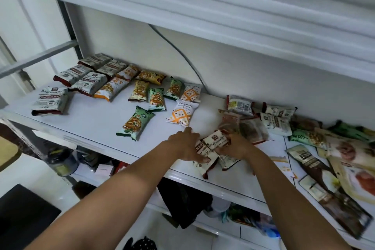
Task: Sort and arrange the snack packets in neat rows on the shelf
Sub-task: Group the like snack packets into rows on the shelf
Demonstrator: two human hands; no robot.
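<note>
Both hands work at the front edge of the shelf, right of centre.

Left hand: fingers laid fairly straight on a white-and-brown packet, pressing it to the shelf.

Right hand: fingers curled round the edge of a matching packet, which overlaps the first.

Back left: grey-white packets in rough rows. Beside them are orange packets and green packets, some askew.

Near centre: 2 white lattice packets.

Right end: unsorted pile of mixed packets.

A grey cable runs down the back wall.
</note>
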